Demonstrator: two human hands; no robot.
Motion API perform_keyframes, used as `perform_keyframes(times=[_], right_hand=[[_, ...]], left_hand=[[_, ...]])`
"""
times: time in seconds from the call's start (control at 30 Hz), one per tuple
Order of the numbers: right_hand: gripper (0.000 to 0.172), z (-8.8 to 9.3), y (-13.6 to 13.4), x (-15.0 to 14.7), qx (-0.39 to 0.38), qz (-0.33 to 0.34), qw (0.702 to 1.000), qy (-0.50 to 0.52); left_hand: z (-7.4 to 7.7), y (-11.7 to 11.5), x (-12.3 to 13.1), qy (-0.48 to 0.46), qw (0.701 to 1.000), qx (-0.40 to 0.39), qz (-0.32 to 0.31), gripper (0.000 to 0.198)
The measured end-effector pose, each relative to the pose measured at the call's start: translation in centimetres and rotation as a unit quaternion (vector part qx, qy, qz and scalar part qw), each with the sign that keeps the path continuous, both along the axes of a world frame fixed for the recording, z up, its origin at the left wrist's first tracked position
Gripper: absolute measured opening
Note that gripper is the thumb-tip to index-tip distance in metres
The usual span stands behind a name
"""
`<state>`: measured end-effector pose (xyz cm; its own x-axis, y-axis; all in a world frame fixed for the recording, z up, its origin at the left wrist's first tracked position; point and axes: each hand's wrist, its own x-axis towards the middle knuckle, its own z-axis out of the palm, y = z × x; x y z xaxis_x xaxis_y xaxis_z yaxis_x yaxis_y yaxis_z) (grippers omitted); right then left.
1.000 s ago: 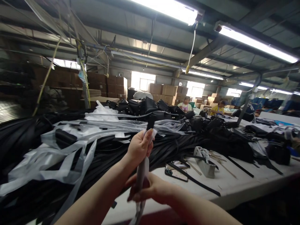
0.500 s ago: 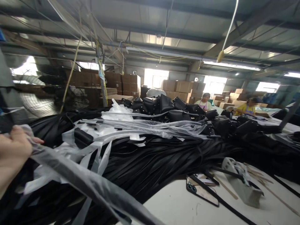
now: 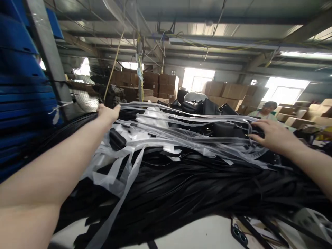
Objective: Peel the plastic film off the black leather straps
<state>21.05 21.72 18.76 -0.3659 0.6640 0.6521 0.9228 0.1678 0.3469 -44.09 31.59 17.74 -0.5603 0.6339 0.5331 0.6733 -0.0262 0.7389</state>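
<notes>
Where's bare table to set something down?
White tabletop: bare patch between long black straps and black-edged phone with round lenses; smaller patch lower left, beside those straps. Crowded beyond: translucent plastic strips, shiny black pieces.

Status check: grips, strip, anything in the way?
Left grip closed on clear strip. Right grip at its other side, hold unclear. Strip runs between them. Loose strips, black straps heaped below.

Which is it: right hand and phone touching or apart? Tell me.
Apart: the head view shows a wide gap, with the black strips spread between the right hand and the phone lower down.
</notes>
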Motion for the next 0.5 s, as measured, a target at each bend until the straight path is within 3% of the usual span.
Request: perform_keyframes(times=[0.13, 0.23, 0.3, 0.37, 0.5], right_hand=[[0.034, -10.3, -7.5, -8.4, -0.127, 0.131, 0.98, -0.084], [0.03, -17.2, -14.8, -10.6, -0.209, 0.173, 0.96, -0.065], [0.03, -21.1, -18.9, -10.2, -0.236, 0.174, 0.956, -0.024], [0.028, -24.9, -21.9, -9.2, -0.247, 0.16, 0.955, 0.03], [0.026, -31.6, -24.7, -7.1, -0.296, 0.109, 0.934, 0.167]], left_hand=[[-7.2, -4.8, 4.8, 0.111, 0.979, -0.055, -0.165, 0.054], [-11.5, -10.2, 7.1, 0.171, 0.951, -0.062, -0.25, 0.05], [-13.7, -13.5, 7.9, 0.208, 0.943, -0.058, -0.253, 0.052], [-15.5, -16.0, 8.2, 0.187, 0.955, -0.107, -0.206, 0.053], [-18.8, -18.4, 8.1, 0.14, 0.961, -0.178, -0.158, 0.031]])
